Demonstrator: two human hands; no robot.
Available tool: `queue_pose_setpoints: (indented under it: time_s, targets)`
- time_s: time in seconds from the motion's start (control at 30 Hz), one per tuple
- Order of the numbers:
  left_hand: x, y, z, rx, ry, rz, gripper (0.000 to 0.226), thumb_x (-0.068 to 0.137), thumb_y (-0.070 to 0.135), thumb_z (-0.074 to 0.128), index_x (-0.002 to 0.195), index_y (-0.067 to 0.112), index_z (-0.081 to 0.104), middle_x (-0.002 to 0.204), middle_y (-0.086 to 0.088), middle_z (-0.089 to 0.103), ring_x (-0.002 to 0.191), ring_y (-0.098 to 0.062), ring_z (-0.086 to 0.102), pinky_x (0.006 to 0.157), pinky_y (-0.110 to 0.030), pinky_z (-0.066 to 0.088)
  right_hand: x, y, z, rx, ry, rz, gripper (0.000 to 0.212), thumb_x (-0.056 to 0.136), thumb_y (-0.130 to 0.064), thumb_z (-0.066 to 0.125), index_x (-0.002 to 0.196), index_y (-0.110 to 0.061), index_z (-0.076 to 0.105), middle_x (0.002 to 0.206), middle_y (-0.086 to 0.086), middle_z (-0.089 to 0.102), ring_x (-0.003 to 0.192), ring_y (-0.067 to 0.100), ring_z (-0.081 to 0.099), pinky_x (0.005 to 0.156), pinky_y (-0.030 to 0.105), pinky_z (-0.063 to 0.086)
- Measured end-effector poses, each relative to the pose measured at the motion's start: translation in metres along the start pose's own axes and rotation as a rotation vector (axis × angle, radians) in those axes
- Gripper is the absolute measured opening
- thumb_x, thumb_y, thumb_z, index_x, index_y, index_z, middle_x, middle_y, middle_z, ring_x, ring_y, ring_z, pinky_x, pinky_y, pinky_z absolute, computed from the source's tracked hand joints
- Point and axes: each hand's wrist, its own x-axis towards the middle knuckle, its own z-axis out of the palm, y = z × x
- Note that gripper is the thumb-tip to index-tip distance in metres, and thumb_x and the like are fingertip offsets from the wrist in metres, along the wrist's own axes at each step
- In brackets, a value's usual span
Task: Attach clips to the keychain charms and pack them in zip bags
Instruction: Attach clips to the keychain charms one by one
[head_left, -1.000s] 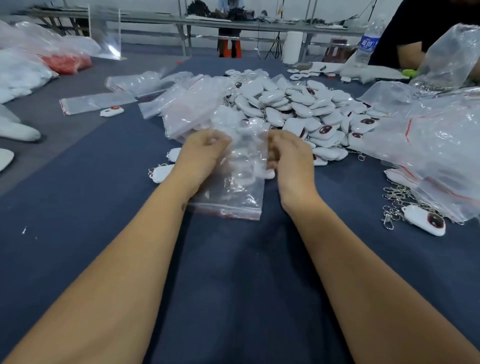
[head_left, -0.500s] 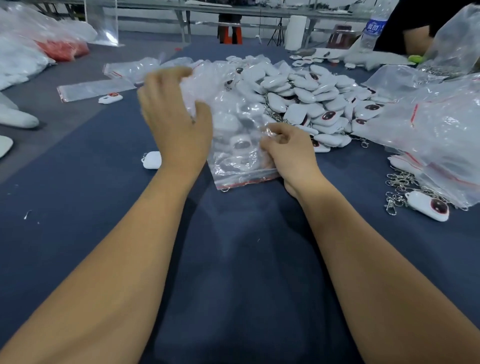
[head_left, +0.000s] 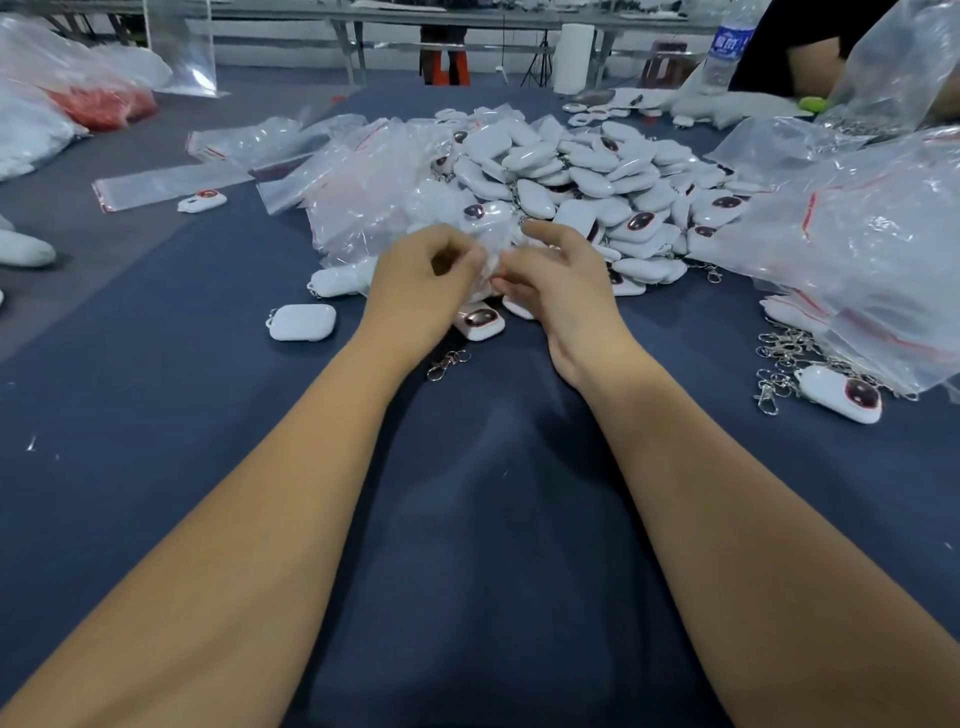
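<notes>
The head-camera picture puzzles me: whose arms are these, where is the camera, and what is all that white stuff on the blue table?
No machine here: these are a person's two bare arms, seen from a camera worn on the head, looking forward and down. The left hand and right hand meet over the dark blue cloth-covered table; their fingers seem to pinch something small and pale between them, too blurred to name. Beyond them lies a big heap of white rounded keychain charms, some showing a dark red oval. Clear plastic zip bags are piled left of it. A loose silver metal clip lies near the left wrist, a single white charm further left, and a bunch of silver clips at the right.
</notes>
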Motion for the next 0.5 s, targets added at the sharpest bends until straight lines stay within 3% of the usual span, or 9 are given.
queue_pose_setpoints:
  time_s: [0.1, 0.17, 0.27, 0.37, 0.43, 0.5]
  targets:
    - [0.0, 0.0, -0.001, -0.072, 0.086, -0.031, 0.012, 0.094, 0.023, 0.061, 0.083, 0.026, 0.066, 0.075, 0.001, 0.062, 0.068, -0.007, 0.052, 0.067, -0.021, 0.043, -0.004, 0.001, 0.003, -0.215, -0.011, -0.062, 0.007, 0.09, -0.01, 0.066, 0.093, -0.012, 0.061, 0.08, 0.005, 0.065, 0.059, 0.009, 0.06, 0.057, 0.021, 0.051]
    - [-0.002, 0.001, -0.001, -0.089, 0.032, -0.038, 0.015, 0.094, 0.02, 0.058, 0.085, 0.028, 0.067, 0.078, 0.003, 0.064, 0.07, -0.006, 0.054, 0.068, -0.02, 0.044, -0.005, 0.002, 0.005, -0.267, -0.058, -0.091, 0.008, 0.091, -0.015, 0.066, 0.087, -0.012, 0.06, 0.065, -0.003, 0.064, 0.05, 0.007, 0.057, 0.049, 0.02, 0.047]
    - [-0.003, 0.002, 0.003, -0.157, -0.026, -0.084, 0.025, 0.09, 0.005, 0.052, 0.093, 0.022, 0.07, 0.086, 0.007, 0.069, 0.074, -0.008, 0.061, 0.071, -0.021, 0.05, -0.005, 0.005, 0.006, -0.314, -0.029, -0.117, 0.016, 0.091, -0.004, 0.059, 0.079, -0.013, 0.057, 0.061, 0.002, 0.062, 0.047, 0.008, 0.057, 0.048, 0.024, 0.05]
    - [-0.001, 0.003, 0.0, -0.134, 0.256, -0.044, 0.031, 0.09, 0.0, 0.045, 0.097, 0.028, 0.057, 0.078, 0.011, 0.054, 0.06, -0.003, 0.049, 0.059, -0.018, 0.044, -0.003, 0.004, 0.001, -0.373, 0.097, -0.13, 0.019, 0.091, 0.0, 0.051, 0.081, -0.015, 0.056, 0.066, 0.004, 0.06, 0.045, 0.006, 0.057, 0.048, 0.023, 0.049]
    - [0.0, 0.006, -0.005, -0.137, 0.484, 0.022, 0.031, 0.087, -0.001, 0.04, 0.093, 0.029, 0.046, 0.08, 0.011, 0.045, 0.066, -0.006, 0.044, 0.065, -0.025, 0.044, -0.004, 0.004, 0.004, -0.419, 0.092, -0.167, 0.017, 0.091, -0.006, 0.055, 0.08, -0.019, 0.058, 0.067, 0.001, 0.062, 0.05, 0.008, 0.061, 0.053, 0.026, 0.052]
    - [-0.002, 0.008, -0.01, -0.073, 0.574, 0.127, 0.032, 0.08, -0.006, 0.033, 0.085, 0.021, 0.049, 0.087, 0.011, 0.038, 0.073, -0.007, 0.041, 0.068, -0.018, 0.04, -0.008, 0.005, 0.011, -0.536, 0.036, -0.251, 0.02, 0.091, -0.014, 0.06, 0.076, -0.026, 0.058, 0.067, -0.008, 0.062, 0.061, 0.01, 0.064, 0.063, 0.028, 0.054]
